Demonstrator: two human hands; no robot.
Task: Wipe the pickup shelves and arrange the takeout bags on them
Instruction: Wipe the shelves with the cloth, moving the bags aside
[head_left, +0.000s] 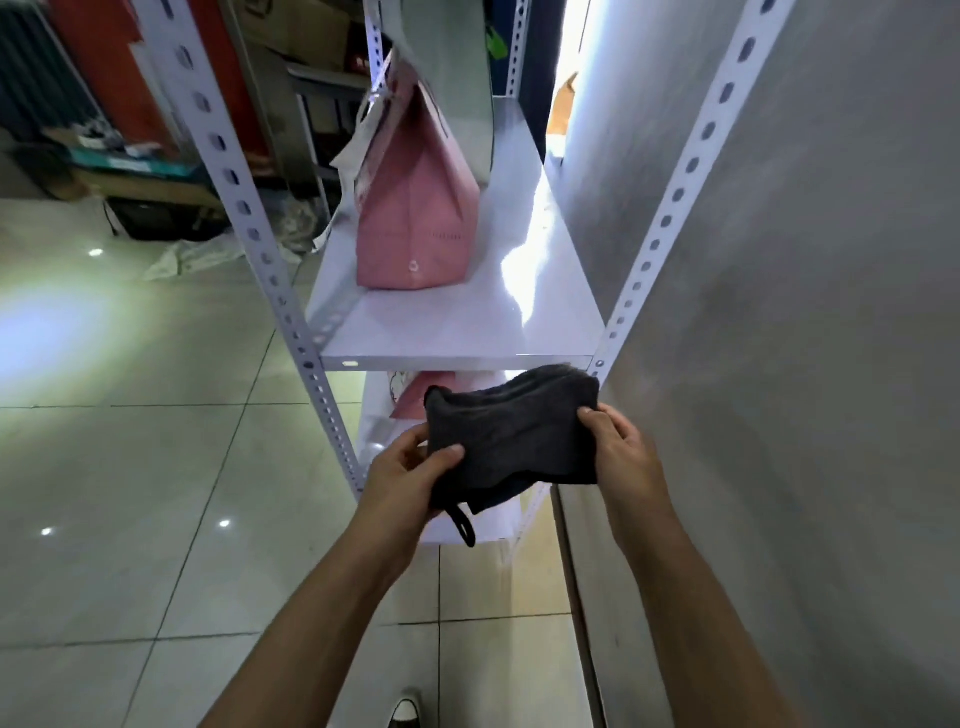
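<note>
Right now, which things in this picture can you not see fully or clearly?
- Lower shelf, head view: the cloth and both hands hide most of it.
- Second pink bag, head view: only a corner shows under the upper shelf.
- Print on the upper pink bag: too small to read.
- Shoe: cut by the bottom edge.

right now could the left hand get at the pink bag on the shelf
Probably not at once: the left hand grips the dark cloth together with the right hand. If it lets go, the way up to the pink bag looks open from the shelf's front.
</note>
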